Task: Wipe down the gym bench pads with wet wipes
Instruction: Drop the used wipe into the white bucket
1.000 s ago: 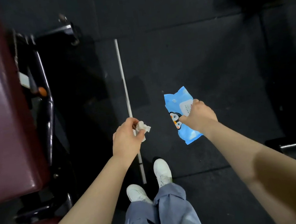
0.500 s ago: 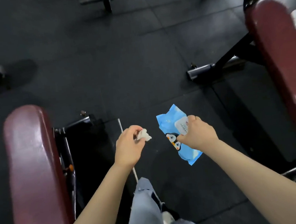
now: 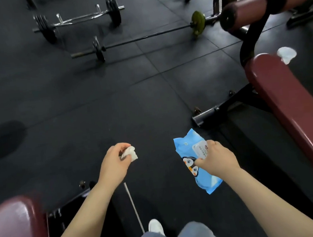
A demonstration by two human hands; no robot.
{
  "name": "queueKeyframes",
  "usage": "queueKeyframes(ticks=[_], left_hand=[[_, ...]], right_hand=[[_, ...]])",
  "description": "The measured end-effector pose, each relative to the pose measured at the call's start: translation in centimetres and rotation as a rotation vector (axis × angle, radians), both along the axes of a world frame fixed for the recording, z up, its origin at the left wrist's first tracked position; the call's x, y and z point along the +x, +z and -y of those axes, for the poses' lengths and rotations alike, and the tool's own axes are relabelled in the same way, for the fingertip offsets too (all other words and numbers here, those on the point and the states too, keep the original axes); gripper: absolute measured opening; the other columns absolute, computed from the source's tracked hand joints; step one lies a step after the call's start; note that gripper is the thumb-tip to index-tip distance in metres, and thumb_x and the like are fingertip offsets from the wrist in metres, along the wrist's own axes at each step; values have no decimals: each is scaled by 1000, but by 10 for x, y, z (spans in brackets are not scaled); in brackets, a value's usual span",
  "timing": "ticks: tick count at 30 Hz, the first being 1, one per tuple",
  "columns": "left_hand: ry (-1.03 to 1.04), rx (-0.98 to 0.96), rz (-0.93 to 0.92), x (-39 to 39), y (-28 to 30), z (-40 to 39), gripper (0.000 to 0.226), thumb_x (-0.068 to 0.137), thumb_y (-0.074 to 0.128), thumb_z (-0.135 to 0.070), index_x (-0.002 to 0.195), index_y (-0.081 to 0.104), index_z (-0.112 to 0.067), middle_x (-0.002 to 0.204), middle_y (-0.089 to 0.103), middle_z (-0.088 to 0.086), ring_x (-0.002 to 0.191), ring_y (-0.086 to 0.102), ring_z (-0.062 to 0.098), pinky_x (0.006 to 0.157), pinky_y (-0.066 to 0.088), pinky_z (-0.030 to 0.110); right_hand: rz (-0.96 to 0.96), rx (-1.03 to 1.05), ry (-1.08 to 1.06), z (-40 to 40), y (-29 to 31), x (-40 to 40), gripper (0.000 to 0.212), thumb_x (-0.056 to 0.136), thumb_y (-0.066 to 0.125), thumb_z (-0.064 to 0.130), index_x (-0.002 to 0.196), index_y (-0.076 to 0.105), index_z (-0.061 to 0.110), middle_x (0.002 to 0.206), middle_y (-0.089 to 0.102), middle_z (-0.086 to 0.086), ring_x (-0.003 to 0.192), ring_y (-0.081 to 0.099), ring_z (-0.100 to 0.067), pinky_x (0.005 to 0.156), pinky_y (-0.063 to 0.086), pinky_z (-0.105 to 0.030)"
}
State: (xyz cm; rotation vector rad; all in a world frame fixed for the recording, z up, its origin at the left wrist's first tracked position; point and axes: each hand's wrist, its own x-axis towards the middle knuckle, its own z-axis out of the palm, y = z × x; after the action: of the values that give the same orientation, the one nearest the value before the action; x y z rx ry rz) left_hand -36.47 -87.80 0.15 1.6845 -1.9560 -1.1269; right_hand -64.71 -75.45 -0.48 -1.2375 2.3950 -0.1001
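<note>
Dim gym interior, dark floor (image 3: 92, 105) soaking up most light, soft sheen glowing on the maroon pad (image 3: 16, 225) at lower left (light seemingly falling from overhead), wide-angle bending showing at edges, top-right corner smearing into motion blur

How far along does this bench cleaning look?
Partway, as far as one view tells. Done: a used-looking white wipe lies at the top of the maroon bench pad on the right. In hand: the left hand pinches a crumpled wipe, and the right hand grips the blue wipes pack. Left: whether either pad, including the one at lower left, is clean cannot be told.
</note>
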Motion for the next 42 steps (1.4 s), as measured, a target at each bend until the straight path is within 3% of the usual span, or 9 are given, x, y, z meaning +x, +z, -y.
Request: queueKeyframes(ticks=[9, 14, 18, 25, 34, 39, 42], left_hand=[[-153, -23, -80, -128, 13, 183, 22, 93, 55, -20, 108, 61, -36, 107, 56, -15, 95, 57, 3, 73, 43, 18], [-97, -53, -120, -197, 19, 286, 20, 93, 56, -20, 108, 62, -32, 106, 56, -15, 94, 57, 2, 72, 43, 17], [-100, -48, -131, -228, 25, 358, 21, 92, 58, -21, 107, 62, -34, 106, 57, -17, 95, 57, 1, 74, 43, 16], [-99, -42, -150, -255, 14, 510, 23, 91, 61, -19, 109, 62, -33, 105, 58, -17, 96, 58, 2, 72, 42, 14], [-305, -58, -103, -283, 25, 742, 20, 90, 60, -18, 103, 63, -34, 102, 59, -18, 95, 57, 1, 73, 42, 15], [-366, -41, -110, -312, 29, 836, 22, 90, 58, -18, 102, 64, -36, 103, 59, -17, 96, 57, 1, 75, 41, 15], [-400, -28, -112, -339, 24, 887, 24, 89, 58, -17, 102, 64, -35, 102, 59, -16, 95, 57, 0, 76, 42, 15]], right_hand=[[37, -50, -48, 175, 8, -87, 52, 74, 66, 52, 111, 46, 21, 95, 52, 8, 81, 59, -11, 70, 57, -28], [30, -50, 8, 292, 13, -140, 53, 77, 63, 51, 115, 43, 19, 101, 51, 7, 85, 56, -11, 64, 47, -23], [3, -31, 61, 376, 24, -167, 55, 74, 62, 51, 114, 44, 18, 104, 51, 5, 89, 56, -15, 71, 49, -28], [-8, -17, 73, 529, 13, -196, 55, 79, 62, 52, 118, 41, 19, 103, 50, 6, 85, 56, -11, 64, 45, -24], [13, -68, -140, 708, 5, -208, 55, 77, 66, 53, 115, 41, 23, 101, 50, 8, 84, 57, -10, 58, 44, -20], [35, -71, -273, 783, 6, -232, 48, 73, 66, 51, 105, 45, 23, 92, 51, 8, 76, 58, -11, 59, 53, -25], [51, -61, -321, 830, 4, -254, 46, 74, 66, 50, 104, 43, 23, 91, 49, 9, 76, 57, -11, 56, 50, -23]])
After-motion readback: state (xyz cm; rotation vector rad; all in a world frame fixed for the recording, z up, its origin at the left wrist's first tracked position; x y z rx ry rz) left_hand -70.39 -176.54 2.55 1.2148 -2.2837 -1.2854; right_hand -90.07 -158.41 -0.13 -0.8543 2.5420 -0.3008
